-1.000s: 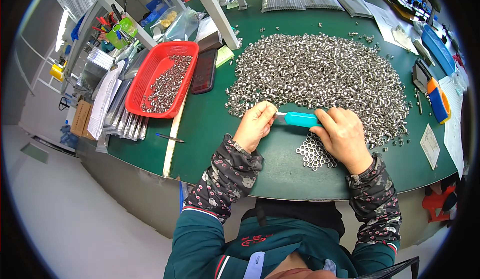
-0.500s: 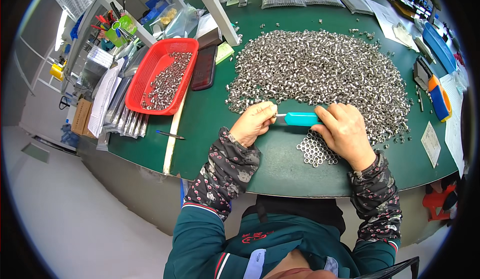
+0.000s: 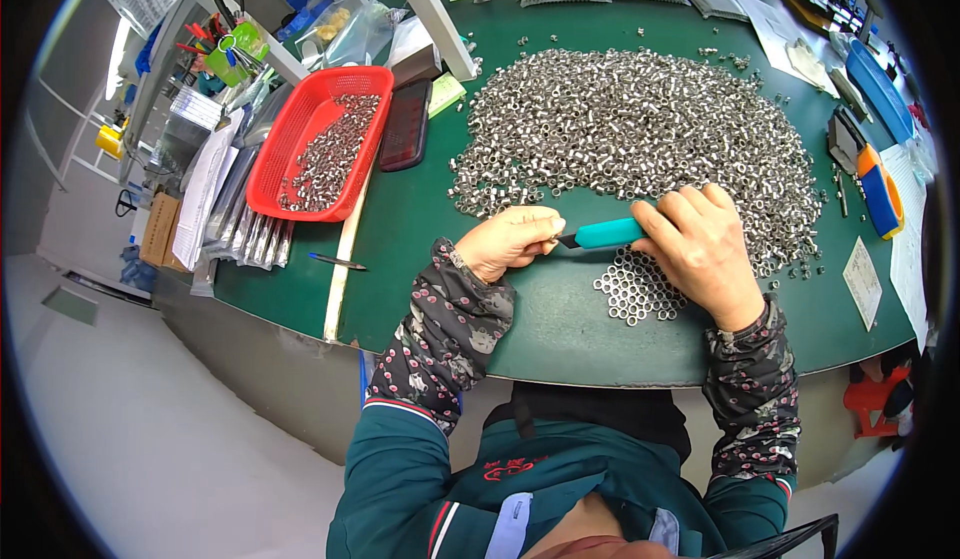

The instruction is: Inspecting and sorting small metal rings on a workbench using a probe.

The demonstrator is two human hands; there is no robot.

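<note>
My right hand [image 3: 697, 249] is wrapped round the teal handle of a knife [image 3: 608, 234], whose short dark blade points left. The blade tip meets the fingertips of my left hand [image 3: 512, 239], which are pinched together. Whatever they hold is too small and covered to make out. Beyond both hands spreads a big heap of small silvery metal rings [image 3: 620, 124]. Close to my right wrist, a flat patch of similar rings [image 3: 635, 289] lies in a single layer on the green table [image 3: 560, 339].
At the left stands a red basket [image 3: 262, 174] partly filled with small metal pieces, beside a dark phone [image 3: 405, 127]. A pen [image 3: 337, 261] lies across a pale strip [image 3: 345, 284]. An orange-and-blue tape roll [image 3: 880, 196] and a blue tray [image 3: 880, 92] sit at the right.
The knife has tilted, its blade end now lower and its handle end higher. My right hand has shifted slightly right and up with it. My left hand stays pinched.
</note>
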